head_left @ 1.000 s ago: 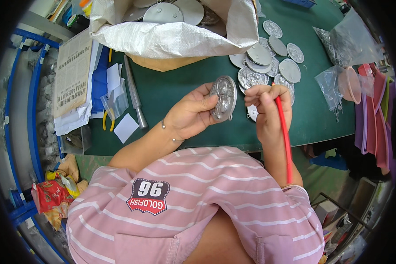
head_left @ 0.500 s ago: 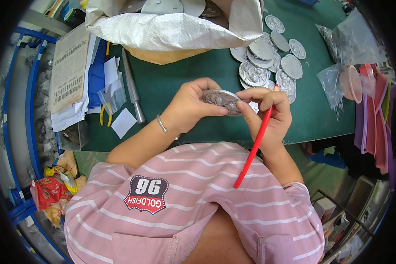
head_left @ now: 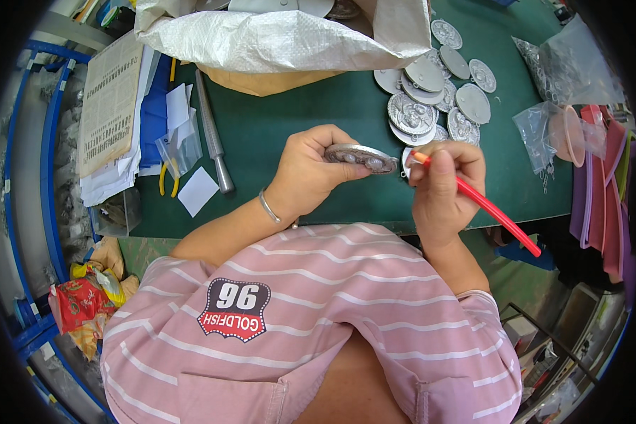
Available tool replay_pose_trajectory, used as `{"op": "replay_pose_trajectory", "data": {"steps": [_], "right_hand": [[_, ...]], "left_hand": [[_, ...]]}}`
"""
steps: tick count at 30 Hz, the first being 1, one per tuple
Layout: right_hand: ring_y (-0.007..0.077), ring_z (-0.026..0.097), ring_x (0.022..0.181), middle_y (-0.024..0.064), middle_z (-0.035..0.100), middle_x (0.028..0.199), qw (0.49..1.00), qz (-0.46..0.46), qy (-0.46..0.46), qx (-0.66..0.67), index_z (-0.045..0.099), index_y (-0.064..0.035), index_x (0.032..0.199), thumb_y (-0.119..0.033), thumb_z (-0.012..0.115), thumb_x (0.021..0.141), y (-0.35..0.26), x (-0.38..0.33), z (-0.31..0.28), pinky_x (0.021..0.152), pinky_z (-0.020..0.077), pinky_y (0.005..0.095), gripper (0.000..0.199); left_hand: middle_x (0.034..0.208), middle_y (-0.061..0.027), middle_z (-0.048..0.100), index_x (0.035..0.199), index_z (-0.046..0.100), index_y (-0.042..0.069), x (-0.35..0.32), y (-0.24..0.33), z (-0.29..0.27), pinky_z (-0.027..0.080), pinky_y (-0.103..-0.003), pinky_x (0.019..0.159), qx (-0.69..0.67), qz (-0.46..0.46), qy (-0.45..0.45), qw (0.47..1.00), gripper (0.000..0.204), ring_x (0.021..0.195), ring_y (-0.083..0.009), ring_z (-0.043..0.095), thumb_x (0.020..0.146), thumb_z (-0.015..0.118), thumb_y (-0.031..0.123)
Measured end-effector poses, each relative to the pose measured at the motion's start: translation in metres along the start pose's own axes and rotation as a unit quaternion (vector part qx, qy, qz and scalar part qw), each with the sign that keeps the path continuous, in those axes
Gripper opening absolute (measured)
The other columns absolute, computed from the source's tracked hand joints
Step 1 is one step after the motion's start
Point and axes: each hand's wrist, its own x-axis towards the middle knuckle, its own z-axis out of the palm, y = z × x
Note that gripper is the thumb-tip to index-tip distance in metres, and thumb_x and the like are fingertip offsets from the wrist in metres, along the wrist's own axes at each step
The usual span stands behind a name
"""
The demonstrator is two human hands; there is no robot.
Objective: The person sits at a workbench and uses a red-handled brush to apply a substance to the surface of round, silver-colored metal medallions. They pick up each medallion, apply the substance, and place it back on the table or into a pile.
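Observation:
My left hand (head_left: 309,169) is closed on the edge of a round grey metal medallion (head_left: 360,158), tilted so its raised relief faces me. In my right hand (head_left: 451,185) is a long red pencil (head_left: 498,218), pinched near its pale orange tip. That tip points left toward the medallion, apart from it. Just beyond my right hand, several similar medallions (head_left: 411,113) lie in a loose pile, some relief side up and others showing plain backs. One more medallion is partly hidden behind the right fingers.
A white woven sack (head_left: 283,42) with plain discs inside stands at the back of the green table (head_left: 261,109). On the left lie a tapered metal rod (head_left: 210,131), a white paper square (head_left: 198,191) and stacked papers (head_left: 109,116). Plastic bags (head_left: 579,60) sit at the right.
My right hand has let go of the medallion and moved right. The red pencil has swung round from pointing up to pointing left. My left hand keeps the medallion, now tipped flatter.

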Motion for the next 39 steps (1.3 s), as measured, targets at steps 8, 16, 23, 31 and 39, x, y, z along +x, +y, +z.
{"op": "replay_pose_trajectory", "data": {"steps": [8,16,23,31,39], "right_hand": [[0.0029,0.041,0.052,0.0024,0.053,0.064,0.999,-0.003,-0.04,-0.03,0.049,-0.0015,0.075,-0.002,0.062,0.082,0.005,0.001,0.008,0.045,0.0306,0.0178,0.015],[0.0024,0.041,0.051,0.0009,0.053,0.06,0.994,0.023,-0.05,-0.093,0.05,-0.0026,0.07,-0.005,0.064,0.082,0.001,0.002,0.013,0.045,0.0311,0.0178,0.018],[0.0026,0.042,0.05,0.0011,0.052,0.059,0.983,0.016,-0.113,-0.14,0.049,-0.0027,0.071,-0.004,0.063,0.082,0.006,0.002,0.007,0.044,0.0313,0.0179,0.018],[0.0045,0.041,0.05,0.0042,0.054,0.06,0.997,-0.005,-0.071,-0.033,0.044,-0.0034,0.073,0.0,0.061,0.082,0.007,0.003,0.015,0.045,0.0314,0.0189,0.02],[0.0047,0.041,0.05,0.0046,0.054,0.061,0.996,0.01,-0.072,-0.043,0.044,-0.003,0.073,0.0,0.061,0.082,0.009,0.001,0.015,0.045,0.0313,0.0189,0.019]], "left_hand": [[0.087,-0.013,0.064,0.081,0.058,-0.003,-0.003,0.006,0.004,0.053,-0.027,0.077,0.037,0.071,-0.013,0.997,0.015,0.082,-0.0166,0.063,0.072,0.061,-0.015],[0.081,-0.0089,0.065,0.079,0.06,-0.002,-0.003,0.003,0.005,0.051,-0.022,0.067,0.059,0.114,0.003,0.992,0.009,0.075,-0.0114,0.062,0.074,0.065,-0.008],[0.08,-0.0089,0.065,0.079,0.061,-0.002,-0.005,0.006,0.004,0.05,-0.023,0.067,0.087,0.108,0.003,0.99,0.01,0.074,-0.0115,0.062,0.074,0.064,-0.009],[0.081,-0.0084,0.064,0.08,0.063,-0.001,-0.006,0.005,0.003,0.05,-0.023,0.067,0.177,0.14,0.002,0.974,0.014,0.076,-0.0122,0.062,0.072,0.062,-0.013],[0.073,-0.0084,0.064,0.078,0.065,0.001,-0.005,0.003,0.004,0.048,-0.024,0.057,0.208,0.213,0.036,0.954,0.015,0.065,-0.0148,0.062,0.067,0.066,-0.009]]}}
